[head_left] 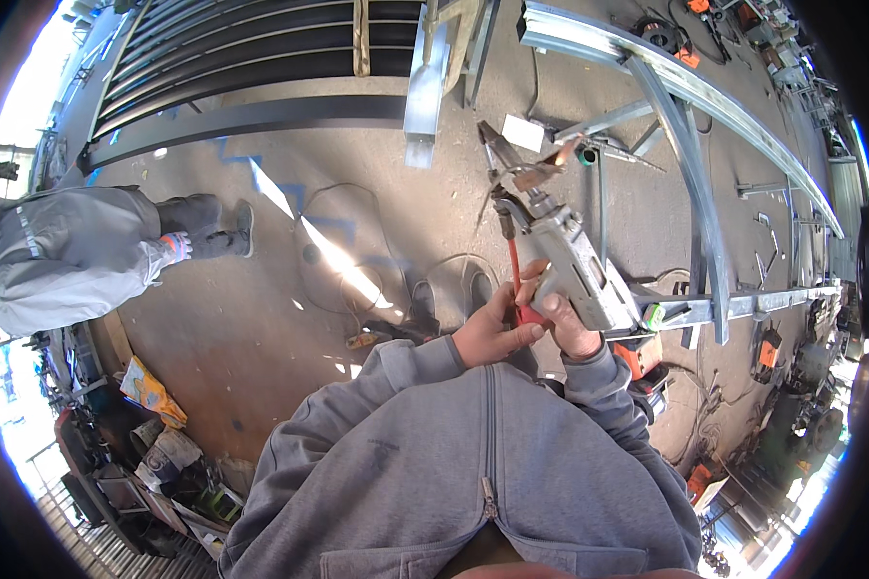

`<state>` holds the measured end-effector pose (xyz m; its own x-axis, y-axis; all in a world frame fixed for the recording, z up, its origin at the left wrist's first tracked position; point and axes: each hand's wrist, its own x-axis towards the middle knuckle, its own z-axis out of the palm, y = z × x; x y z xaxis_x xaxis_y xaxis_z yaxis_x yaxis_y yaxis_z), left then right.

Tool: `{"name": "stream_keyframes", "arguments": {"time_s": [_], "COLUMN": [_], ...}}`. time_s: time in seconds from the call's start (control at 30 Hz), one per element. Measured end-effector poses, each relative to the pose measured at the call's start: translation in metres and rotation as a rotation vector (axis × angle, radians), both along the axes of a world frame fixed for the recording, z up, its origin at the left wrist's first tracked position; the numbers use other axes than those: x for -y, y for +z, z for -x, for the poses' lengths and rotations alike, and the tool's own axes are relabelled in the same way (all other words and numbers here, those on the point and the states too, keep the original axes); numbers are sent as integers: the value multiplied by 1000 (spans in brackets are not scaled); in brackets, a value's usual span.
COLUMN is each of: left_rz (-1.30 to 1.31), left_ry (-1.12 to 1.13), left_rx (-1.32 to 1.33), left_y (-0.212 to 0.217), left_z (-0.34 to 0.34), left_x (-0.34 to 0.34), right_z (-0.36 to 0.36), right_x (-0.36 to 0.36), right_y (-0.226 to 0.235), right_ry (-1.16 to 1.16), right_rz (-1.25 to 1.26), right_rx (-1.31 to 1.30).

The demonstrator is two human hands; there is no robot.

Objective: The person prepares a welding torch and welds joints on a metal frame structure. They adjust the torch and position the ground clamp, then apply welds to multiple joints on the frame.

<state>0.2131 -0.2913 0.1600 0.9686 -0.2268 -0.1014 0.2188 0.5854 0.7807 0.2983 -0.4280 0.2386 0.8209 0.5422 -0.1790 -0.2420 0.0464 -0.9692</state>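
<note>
Both of my hands are closed in front of my waist. My left hand [492, 326] grips a red-handled tool [514, 256], whose slim handle runs up to a dark metal head; its exact kind is unclear. Close beside it, my right hand [574, 330] is wrapped round the lower part of a grey metal tool [574, 265] with a slotted body, tilted up and to the left. The dark head of the red-handled tool lies against or just beside the grey tool's front end. My fingers hide part of both tools.
Galvanised steel beams [684, 164] form a frame at the right. Dark slatted metalwork [261, 48] stands at the far left. A person in grey [77, 251] bends over at the left. Cables [381, 227] lie on the floor; an orange-and-black case [637, 357] sits by my right arm.
</note>
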Motion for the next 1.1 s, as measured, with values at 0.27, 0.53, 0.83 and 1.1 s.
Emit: {"name": "stream_keyframes", "arguments": {"time_s": [0.27,0.53,0.83,1.1], "left_rz": [-76,-421,-975,-1370], "left_ry": [-91,-146,139,627], "left_rx": [-94,-88,-373,-384], "left_y": [8,-1,-86,-12], "left_z": [-28,-62,11,131], "left_x": [0,-13,-77,-151], "right_z": [-30,-87,-186,-196], "right_x": [5,-5,-25,-24], "right_y": [0,6,32,18], "right_ry": [-26,-115,-462,-499], "right_rz": [-78,-101,-458,-519], "right_rx": [-2,-75,-292,-567]}}
